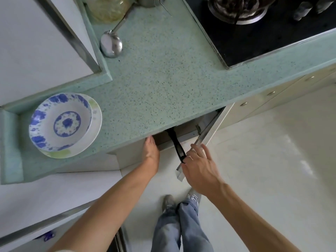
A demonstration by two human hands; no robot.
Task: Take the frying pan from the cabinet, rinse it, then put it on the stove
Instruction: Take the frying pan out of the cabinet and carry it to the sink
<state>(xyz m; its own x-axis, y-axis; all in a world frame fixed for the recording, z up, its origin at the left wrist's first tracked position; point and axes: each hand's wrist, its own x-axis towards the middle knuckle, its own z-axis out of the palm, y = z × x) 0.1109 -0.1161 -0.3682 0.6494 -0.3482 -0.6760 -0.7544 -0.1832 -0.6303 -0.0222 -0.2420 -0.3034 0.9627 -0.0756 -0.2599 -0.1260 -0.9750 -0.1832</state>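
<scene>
— Frying pan handle (176,144) is all that shows: a black, slim bar slanting out of the open cabinet (183,132) under the counter edge; the pan body is hidden inside.

— What lies around, from the left?

— Blue-and-white patterned plates (63,122), stacked on the speckled green countertop (163,75). Beyond them a shiny metal ladle (111,44), bowl resting on the counter, with a clear jar (107,8) behind it. Far right, the black glass stove (263,33) with a round metal burner (241,10).

— And the hands?

— Left hand (151,149) reaches under the counter lip, fingers out of sight, so I cannot tell its grip. Right hand (198,164) has fingers spread loosely at the handle's tip and beside the metal edge of the open cabinet door (205,139); clamped on nothing that I can see.

— The room?

— Pale glossy floor tiles (263,170), cream cabinet fronts with small round knobs (271,93).
</scene>
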